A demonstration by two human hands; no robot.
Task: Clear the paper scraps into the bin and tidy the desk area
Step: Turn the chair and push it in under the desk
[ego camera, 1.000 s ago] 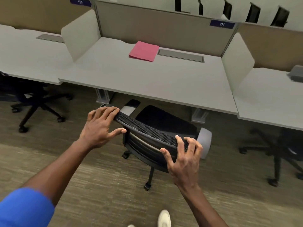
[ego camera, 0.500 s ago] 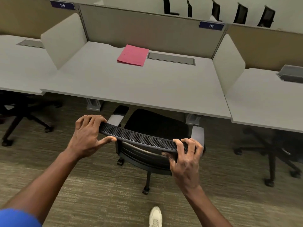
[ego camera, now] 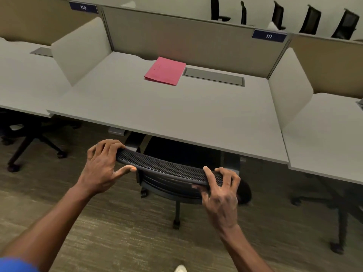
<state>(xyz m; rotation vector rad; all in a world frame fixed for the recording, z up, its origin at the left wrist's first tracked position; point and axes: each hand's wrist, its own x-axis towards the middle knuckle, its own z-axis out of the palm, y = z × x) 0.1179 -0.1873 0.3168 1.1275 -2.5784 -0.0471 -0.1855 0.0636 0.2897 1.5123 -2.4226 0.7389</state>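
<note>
A black mesh-backed office chair (ego camera: 167,167) stands at the grey desk (ego camera: 176,114), its seat partly under the desk's front edge. My left hand (ego camera: 102,165) grips the left end of the chair's top rail, fingers curled over it and thumb underneath. My right hand (ego camera: 220,189) grips the right end of the same rail. A pink folder (ego camera: 166,70) lies flat at the back of the desk, next to a grey cable hatch (ego camera: 214,77). No paper scraps or bin show in this view.
White side dividers (ego camera: 78,50) (ego camera: 288,85) bound the desk, with neighbouring desks left (ego camera: 23,85) and right (ego camera: 324,138). Other chairs' wheeled bases sit under those desks (ego camera: 29,146) (ego camera: 337,203). Carpet floor lies below; my white shoe (ego camera: 180,268) shows at the bottom edge.
Both hands have kept their grip on the chair's top rail while the chair rolled forward and straightened, its seat sliding under the desk's front edge.
</note>
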